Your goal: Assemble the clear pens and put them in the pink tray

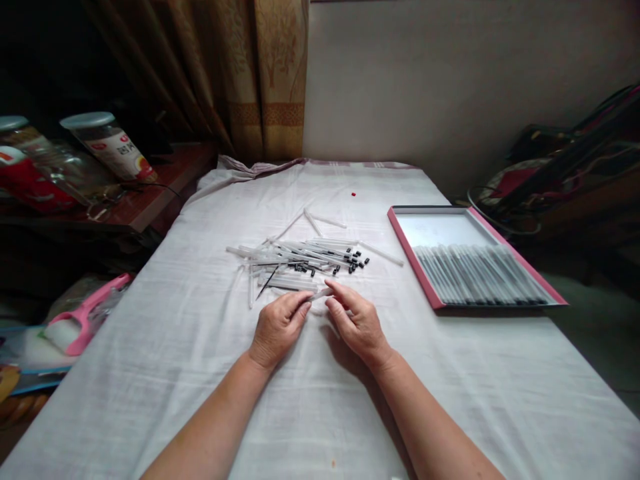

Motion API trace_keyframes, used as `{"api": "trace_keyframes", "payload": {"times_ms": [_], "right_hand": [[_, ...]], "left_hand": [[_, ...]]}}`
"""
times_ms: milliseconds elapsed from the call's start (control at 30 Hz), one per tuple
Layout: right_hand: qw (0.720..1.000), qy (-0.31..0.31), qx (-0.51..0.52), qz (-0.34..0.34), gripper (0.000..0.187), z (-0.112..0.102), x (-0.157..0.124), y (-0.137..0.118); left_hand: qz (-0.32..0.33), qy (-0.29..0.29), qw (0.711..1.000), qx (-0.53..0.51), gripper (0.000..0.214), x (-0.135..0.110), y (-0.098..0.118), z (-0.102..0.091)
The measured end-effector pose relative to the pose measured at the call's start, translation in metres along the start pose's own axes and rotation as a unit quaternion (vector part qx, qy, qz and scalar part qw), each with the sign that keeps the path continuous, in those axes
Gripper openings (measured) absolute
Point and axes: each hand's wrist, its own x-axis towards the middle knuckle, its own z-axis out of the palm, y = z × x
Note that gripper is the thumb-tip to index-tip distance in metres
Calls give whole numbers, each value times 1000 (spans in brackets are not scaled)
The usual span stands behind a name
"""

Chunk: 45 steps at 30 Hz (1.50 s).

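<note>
My left hand (281, 327) is closed, its thumb and forefinger pinching a clear pen barrel (321, 294). The barrel slants up to the right, and its far end lies by the forefinger of my right hand (361, 323). That hand's thumb and forefinger are apart, with the fingers curved; whether the forefinger touches the barrel I cannot tell. Just beyond both hands lies a loose heap of clear pen barrels (290, 283) and thin dark refills (267, 283). Small black pen plugs (367, 261) are scattered at the heap's right side.
To the right lies a shallow pink-edged box (410, 257) with a row of assembled-looking clear pens (470, 277). A tiny red piece (353, 194) sits farther back on the white cloth (200, 373). Jars (117, 150) stand on a brown side table; a pink-handled item (95, 310) is at left.
</note>
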Motion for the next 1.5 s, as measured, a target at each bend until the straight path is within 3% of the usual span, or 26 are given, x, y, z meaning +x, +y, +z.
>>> {"api": "trace_keyframes", "payload": {"times_ms": [100,200,333,467,600,700,833,1133,1500], "right_hand": [[999,26,-4,17,38,-4,8,4],[991,77,-113,5,29,-12,25,13],[958,48,-282,5,23,-15,48,25],[939,27,-342,23,18,-9,57,29],[961,51,-270,26,15,-9,56,27],[988,66,-116,79,15,-14,42,21],[990,49,31,128,16,-20,15,16],[998,14,33,51,19,-26,4,18],[999,-4,26,41,19,-25,3,15]], "left_hand": [[-18,-1,1000,-14,21,0,-2,1],[-30,-3,999,-20,21,0,-3,1],[-38,-3,999,-25,20,1,-3,1],[-40,-8,999,-27,21,2,-2,-1],[-44,-9,999,-30,21,2,-2,-1],[-45,-9,999,-30,21,1,-3,0],[-36,-16,999,-25,21,0,-4,0],[-7,-39,999,-4,22,1,2,-5],[6,-51,998,22,21,1,1,-3]]}}
